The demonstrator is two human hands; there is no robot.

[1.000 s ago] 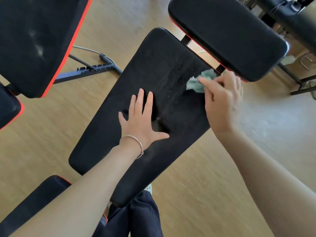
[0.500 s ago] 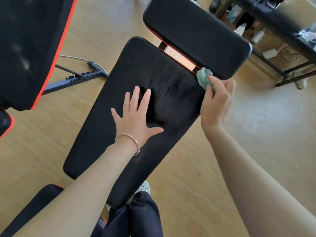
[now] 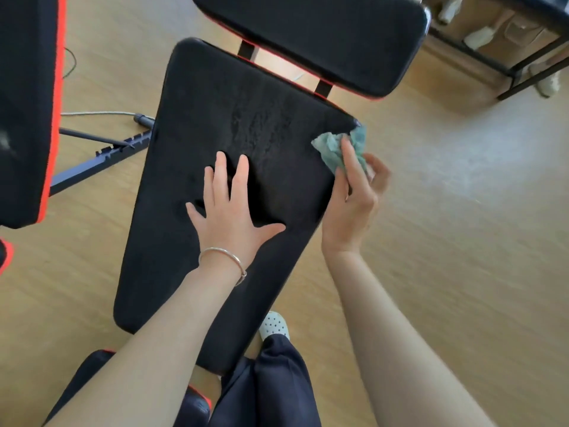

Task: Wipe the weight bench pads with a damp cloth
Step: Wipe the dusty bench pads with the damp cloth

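Head view, left hand flat with fingers spread on black bench pad, right hand pinching crumpled green cloth at pad's right edge.

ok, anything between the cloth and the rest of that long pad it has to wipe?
Only the left hand, lying flat on the middle of the long pad. The right hand holds the cloth at the pad's right edge near the far corner; a sweep across the middle would meet that hand.
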